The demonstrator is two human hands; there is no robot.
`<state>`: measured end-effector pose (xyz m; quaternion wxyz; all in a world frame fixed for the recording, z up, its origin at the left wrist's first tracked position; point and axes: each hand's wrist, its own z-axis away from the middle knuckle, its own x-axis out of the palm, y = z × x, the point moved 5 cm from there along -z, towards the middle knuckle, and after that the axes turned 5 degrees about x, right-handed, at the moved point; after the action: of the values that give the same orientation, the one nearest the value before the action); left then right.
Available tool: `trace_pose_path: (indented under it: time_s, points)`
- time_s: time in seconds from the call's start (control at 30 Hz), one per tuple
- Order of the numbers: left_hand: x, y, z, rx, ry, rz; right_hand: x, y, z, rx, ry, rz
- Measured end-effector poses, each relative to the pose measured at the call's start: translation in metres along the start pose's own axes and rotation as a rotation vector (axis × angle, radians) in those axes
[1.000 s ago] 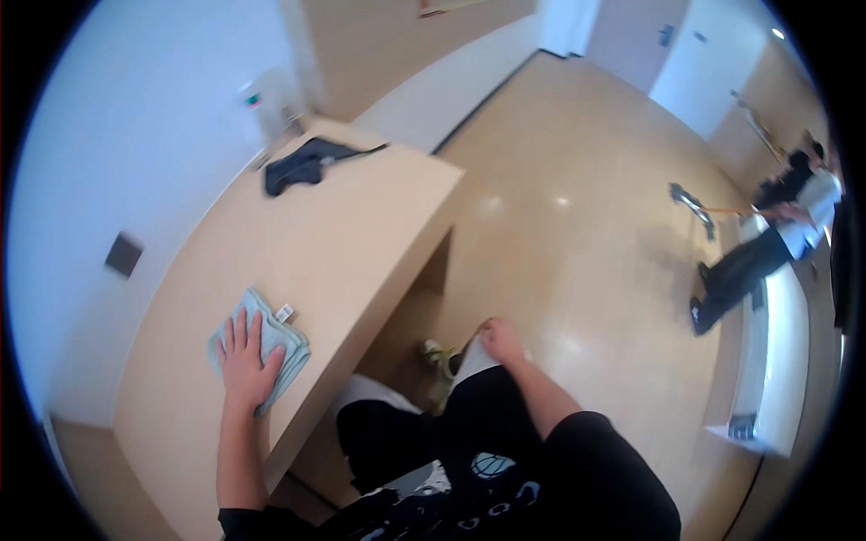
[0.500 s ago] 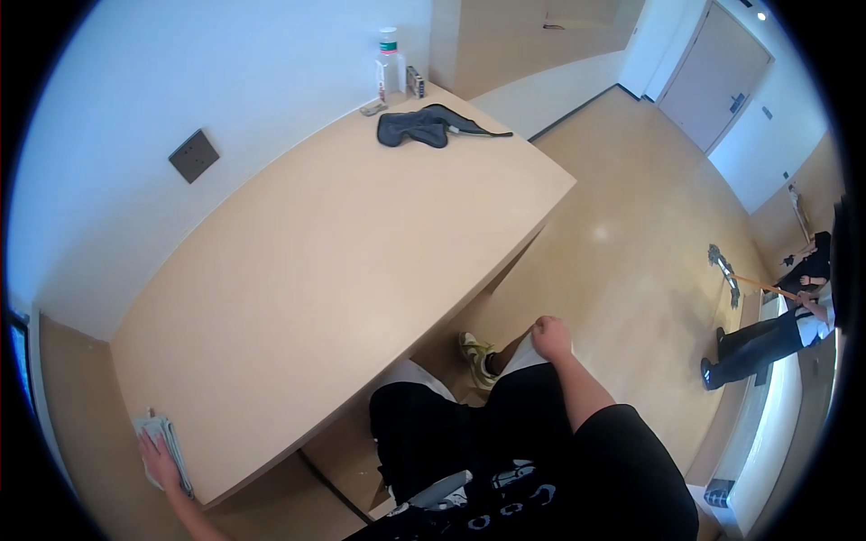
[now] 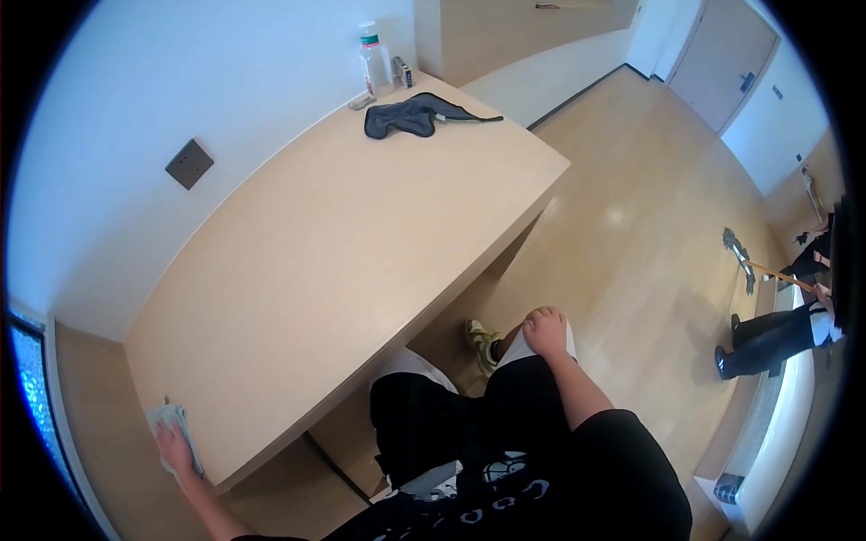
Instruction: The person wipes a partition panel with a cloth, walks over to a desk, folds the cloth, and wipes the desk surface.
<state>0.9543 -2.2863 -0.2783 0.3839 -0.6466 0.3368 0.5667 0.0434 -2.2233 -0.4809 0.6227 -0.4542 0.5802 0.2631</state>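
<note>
Shifted cloth [image 3: 170, 414] lies partly hidden beneath left hand [image 3: 175, 449].

Left hand [image 3: 176, 444] and cloth [image 3: 171, 415] have moved along the surface [image 3: 307, 261] to its left edge, by the near corner. Right hand [image 3: 546, 332], earlier curled, lies flatter.

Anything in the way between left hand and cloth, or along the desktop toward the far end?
Between left hand and cloth, nothing visible: the hand rests on it. Along the desk, obstacles appear only at the far end, including dark fabric and a bottle.
</note>
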Motion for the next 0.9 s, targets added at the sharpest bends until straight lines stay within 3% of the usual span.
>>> trace_pose_path:
  time_s: [0.2, 0.43, 0.6, 0.73, 0.9]
  points:
    - [-0.003, 0.130, 0.036, 0.292, 0.031, 0.036, 0.002, -0.013, -0.010, 0.007, -0.065, 0.086]
    - [-0.070, 0.388, 0.119, 0.721, 0.005, 0.142, 0.000, -0.020, -0.015, -0.058, -0.052, 0.049]
    - [-0.103, 0.532, 0.149, 0.931, 0.056, 0.145, -0.003, -0.011, -0.014, -0.062, -0.061, -0.044]
    - [-0.113, 0.626, 0.159, 1.021, 0.102, 0.162, -0.009, -0.004, -0.011, -0.057, 0.057, -0.062]
    - [-0.127, 0.721, 0.171, 1.009, 0.043, 0.237, -0.012, 0.001, -0.011, -0.034, -0.016, -0.109]
